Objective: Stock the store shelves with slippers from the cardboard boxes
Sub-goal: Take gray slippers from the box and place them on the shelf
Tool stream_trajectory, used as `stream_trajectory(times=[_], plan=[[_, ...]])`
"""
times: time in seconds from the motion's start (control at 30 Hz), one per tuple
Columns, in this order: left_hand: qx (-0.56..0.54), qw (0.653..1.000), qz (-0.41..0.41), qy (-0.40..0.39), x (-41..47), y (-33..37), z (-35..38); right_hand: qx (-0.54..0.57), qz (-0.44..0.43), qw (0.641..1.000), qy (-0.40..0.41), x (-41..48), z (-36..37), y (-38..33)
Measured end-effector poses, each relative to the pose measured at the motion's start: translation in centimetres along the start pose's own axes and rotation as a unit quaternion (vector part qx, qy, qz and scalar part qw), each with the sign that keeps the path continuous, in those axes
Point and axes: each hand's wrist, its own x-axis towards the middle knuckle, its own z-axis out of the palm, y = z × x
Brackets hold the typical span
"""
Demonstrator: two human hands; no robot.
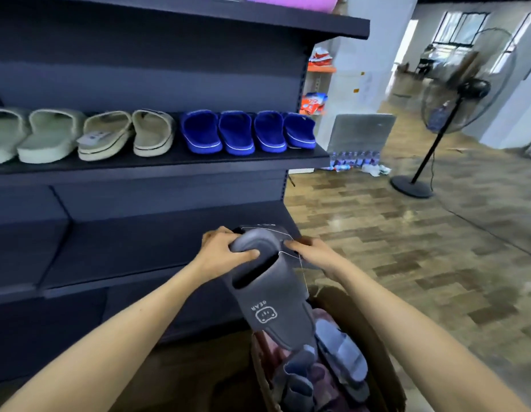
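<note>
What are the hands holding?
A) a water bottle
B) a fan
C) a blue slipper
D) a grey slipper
D: the left hand and right hand both grip a grey slipper over the box.

**Bare hands and bare forearms, nothing worn in view**

The person is showing a left hand (225,251) and a right hand (313,253), both bare. Behind the left hand, a slim left forearm (133,325) is running uncovered to the lower edge of view, widening as it goes. Behind the right hand, the right forearm (407,325) is doing likewise. The left hand's knuckles and thumb are showing plainly, while the right hand's fingers are blurring slightly.
</note>
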Motion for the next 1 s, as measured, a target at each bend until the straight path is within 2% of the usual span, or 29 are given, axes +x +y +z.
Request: stream_trajectory(times=[0.17,0.27,0.43,0.6,0.7,0.8,0.93,1.0], plan=[[-0.013,0.999,-0.01,0.047,-2.0,-3.0,-2.9,0.088,-0.005,0.994,-0.064,0.5,5.1,-2.8],[-0.031,0.995,-0.032,0.087,-3.7,-4.8,-5.4,0.147,-0.011,0.987,-0.057,0.5,8.9,-4.7],[-0.043,0.968,-0.084,0.232,-6.9,-9.1,-10.8,0.182,-0.041,0.982,-0.003,1.2,18.1,-9.0],[-0.078,0.94,-0.127,0.308,-11.9,-15.4,-17.4,0.272,-0.033,0.96,-0.057,-0.3,27.4,-14.1],[-0.079,0.937,-0.148,0.308,-15.5,-19.4,-21.8,0.244,-0.054,0.957,-0.146,-1.2,33.2,-17.5],[-0.069,0.937,-0.169,0.298,-19.3,-23.2,-25.9,0.145,-0.114,0.959,-0.216,-2.0,39.0,-20.7],[-0.031,0.935,-0.174,0.307,-24.1,-27.5,-30.7,0.024,-0.193,0.95,-0.244,-3.7,46.8,-24.2],[-0.014,0.931,-0.182,0.315,-26.2,-29.2,-32.6,0.005,-0.213,0.943,-0.254,-4.5,50.0,-25.4]])
